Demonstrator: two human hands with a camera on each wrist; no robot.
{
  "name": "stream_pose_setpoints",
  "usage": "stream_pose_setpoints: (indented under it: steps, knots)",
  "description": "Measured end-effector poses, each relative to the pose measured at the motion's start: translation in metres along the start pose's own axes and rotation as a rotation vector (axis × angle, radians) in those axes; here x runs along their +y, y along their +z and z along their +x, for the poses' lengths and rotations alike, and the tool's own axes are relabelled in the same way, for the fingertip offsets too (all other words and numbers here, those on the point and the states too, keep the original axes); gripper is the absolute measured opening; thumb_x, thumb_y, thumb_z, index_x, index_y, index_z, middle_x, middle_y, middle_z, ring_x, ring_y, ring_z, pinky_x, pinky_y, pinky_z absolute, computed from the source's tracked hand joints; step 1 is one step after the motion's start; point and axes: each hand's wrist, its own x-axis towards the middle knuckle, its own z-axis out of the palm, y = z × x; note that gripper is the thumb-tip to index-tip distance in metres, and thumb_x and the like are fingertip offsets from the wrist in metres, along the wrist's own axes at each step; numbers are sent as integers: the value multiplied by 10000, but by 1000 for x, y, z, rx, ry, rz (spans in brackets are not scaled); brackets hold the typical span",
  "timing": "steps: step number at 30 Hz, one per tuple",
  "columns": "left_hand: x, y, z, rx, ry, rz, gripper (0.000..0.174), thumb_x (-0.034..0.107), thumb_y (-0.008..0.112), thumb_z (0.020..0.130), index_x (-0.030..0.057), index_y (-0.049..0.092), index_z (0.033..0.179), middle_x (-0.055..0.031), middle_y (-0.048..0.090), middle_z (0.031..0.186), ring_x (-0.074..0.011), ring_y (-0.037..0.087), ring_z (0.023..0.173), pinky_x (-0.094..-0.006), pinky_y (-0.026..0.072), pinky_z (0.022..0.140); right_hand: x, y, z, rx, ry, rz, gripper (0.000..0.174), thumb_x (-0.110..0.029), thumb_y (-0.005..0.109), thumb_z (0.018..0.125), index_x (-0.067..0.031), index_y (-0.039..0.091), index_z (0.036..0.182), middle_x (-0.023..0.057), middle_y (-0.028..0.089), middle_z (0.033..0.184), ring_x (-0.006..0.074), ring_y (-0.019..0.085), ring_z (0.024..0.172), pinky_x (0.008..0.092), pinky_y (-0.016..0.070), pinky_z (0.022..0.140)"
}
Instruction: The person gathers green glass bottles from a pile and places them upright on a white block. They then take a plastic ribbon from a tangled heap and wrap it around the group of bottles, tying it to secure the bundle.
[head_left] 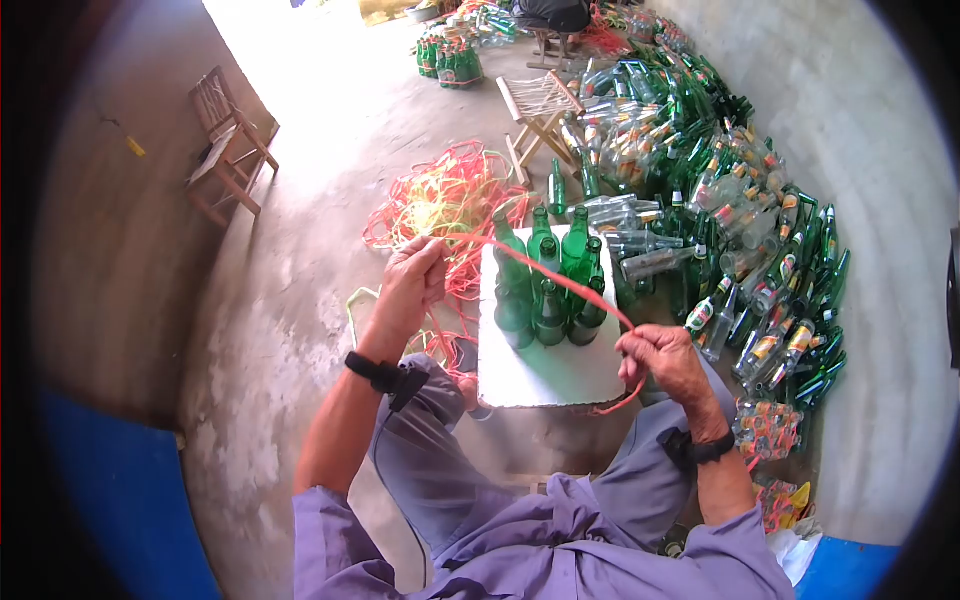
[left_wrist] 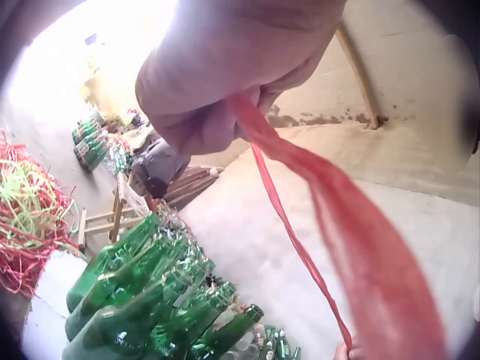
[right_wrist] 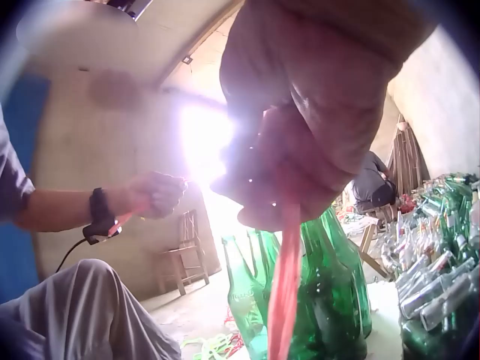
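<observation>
A red plastic strap (head_left: 560,277) stretches between both hands, slanting down to the right over a cluster of green glass bottles (head_left: 549,312). The bottles stand upright, close together, on a white board (head_left: 510,378) between the person's knees. My left hand (head_left: 414,280) grips one part of the strap left of the bottles, and a length hangs below the fist. At the board's right edge my right hand (head_left: 662,362) pinches the other part, its short loose end trailing under the fingers. In the left wrist view, the strap (left_wrist: 330,187) runs out from the curled left fingers.
A tangled heap of red and yellow-green straps (head_left: 440,205) lies on the floor beyond the left hand. Many loose bottles (head_left: 740,230) are piled along the right wall. A folding stool (head_left: 543,105) stands ahead, a wooden chair (head_left: 230,150) by the left wall, and bundled bottles (head_left: 450,62) farther back.
</observation>
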Motion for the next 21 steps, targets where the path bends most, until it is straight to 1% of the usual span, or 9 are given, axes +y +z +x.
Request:
stream_pose_setpoints:
  steps: [1,3,7,11,13,17,18,19,21]
  knots:
    - [-7,-1,12,21,10,-23,169,199,528,1005,67,572,909,45,410,605,-48,339,473,-212,291,430,-6,-3,11,2,-1,-4,207,-145,607,963,45,678,920,36,616,631,117,633,600,247,512,567]
    - [-22,-8,38,27,7,-25,158,197,527,1004,64,578,935,30,431,628,-59,358,483,-218,304,434,-17,-10,35,135,-36,19,233,-176,605,967,37,680,912,33,603,599,119,622,556,248,507,544]
    - [-40,-6,75,111,-24,29,159,200,523,1005,56,581,972,29,442,642,-60,366,484,-215,306,431,-17,-25,95,204,-115,15,278,-233,599,974,25,684,915,22,607,589,99,606,523,241,493,495]
    - [-52,-11,103,174,-24,35,192,214,500,1015,44,579,975,34,426,614,-61,351,466,-218,303,428,-12,-30,146,256,-84,-8,286,-245,592,978,17,689,918,19,615,592,89,595,508,228,476,475]
    - [-63,-22,117,182,-22,32,191,210,533,970,47,581,883,27,428,578,-64,345,434,-222,302,398,-6,-31,167,306,-77,8,287,-247,591,979,16,692,925,19,617,595,87,588,495,221,462,460]
    - [-91,-39,138,226,3,129,201,204,551,948,47,583,827,29,427,541,-62,346,410,-234,291,377,13,-38,198,365,-40,90,272,-232,600,967,16,679,887,34,625,611,100,605,528,231,472,480]
    - [-98,-39,141,284,-52,208,190,207,539,955,66,582,836,35,412,541,-62,327,402,-229,261,373,25,-44,207,362,-27,89,280,-287,615,952,-19,676,901,4,629,639,86,624,570,221,499,500]
    - [-105,-41,144,341,-106,286,179,209,527,962,85,580,844,40,398,542,-62,308,394,-225,232,369,38,-48,214,364,-23,90,280,-287,615,952,-19,676,901,4,629,639,86,624,570,221,499,500]
    - [-120,-47,146,344,-162,301,176,195,528,939,92,583,807,39,404,531,-68,315,390,-240,223,368,60,-52,226,387,21,89,263,-282,621,946,-33,669,878,5,638,664,86,630,587,224,509,515]
